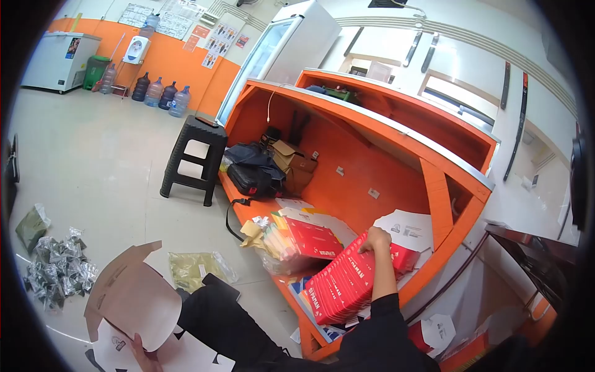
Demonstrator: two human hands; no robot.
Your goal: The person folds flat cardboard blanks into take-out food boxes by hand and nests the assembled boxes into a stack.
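At the lower left, my left hand [142, 354] grips a partly folded cardboard box [139, 291], with its pale inside and raised flaps showing. Its fingers are partly hidden by the card. My right hand [375, 239] reaches to the orange shelf and closes its fingers over the upper edge of a row of red cardboard boxes [338, 285], flat and packed tightly together. How many of them it grips I cannot tell. Beside that row lies another red box bundle [313, 239] with a plastic bag around it. A white box flap [406, 229] sticks up behind my right hand.
Small plastic sachets [59, 266] lie heaped on the floor at left, near a flat clear bag [201, 270]. A black stool [197, 158] stands by the orange counter [365, 149]. Dark bags [251, 170] fill the shelf's far end. More red boxes [434, 335] are at lower right.
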